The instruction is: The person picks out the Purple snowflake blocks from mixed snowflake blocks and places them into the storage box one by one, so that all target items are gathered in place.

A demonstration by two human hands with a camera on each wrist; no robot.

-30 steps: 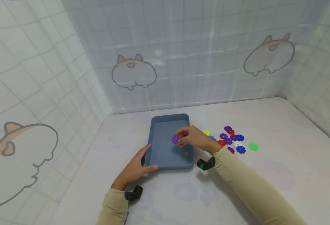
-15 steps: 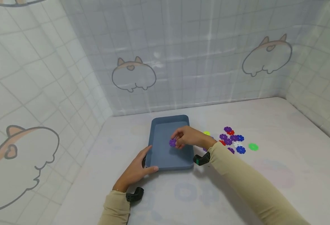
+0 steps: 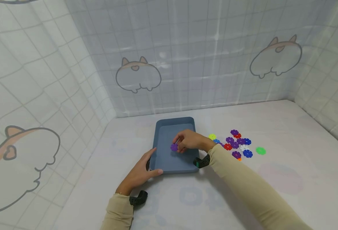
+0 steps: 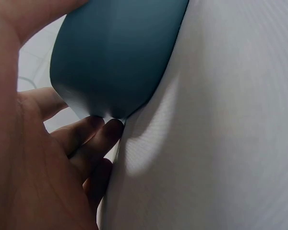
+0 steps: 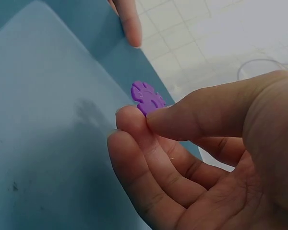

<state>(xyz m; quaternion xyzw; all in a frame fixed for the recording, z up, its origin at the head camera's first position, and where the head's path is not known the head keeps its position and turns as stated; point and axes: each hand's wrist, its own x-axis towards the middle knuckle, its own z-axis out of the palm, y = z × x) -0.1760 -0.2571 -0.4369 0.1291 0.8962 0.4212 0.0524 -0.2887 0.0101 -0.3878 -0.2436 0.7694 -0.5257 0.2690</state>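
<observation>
A purple notched plastic disc (image 3: 174, 147) is pinched between the thumb and fingers of my right hand (image 3: 190, 140), over the inside of the blue-grey tray (image 3: 174, 169). In the right wrist view the purple disc (image 5: 148, 97) sticks out past the thumb tip, and its shadow falls on the tray floor (image 5: 53, 105). My left hand (image 3: 138, 172) holds the tray's near left corner, thumb at the front wall and fingers along the left side. From the left wrist, fingertips (image 4: 113, 128) touch the rounded underside of the tray corner (image 4: 115, 57).
Right of the tray lies a loose group of notched discs: purple, a red one (image 3: 227, 147), a white one (image 3: 244, 147), blue, and a yellow one (image 3: 212, 136). A green disc (image 3: 261, 150) lies farthest right. White tiled-pattern sheeting (image 3: 203, 64) rises behind the table.
My right hand has moved a little left and lower over the tray, still pinching the purple disc. The left hand keeps its place at the tray corner.
</observation>
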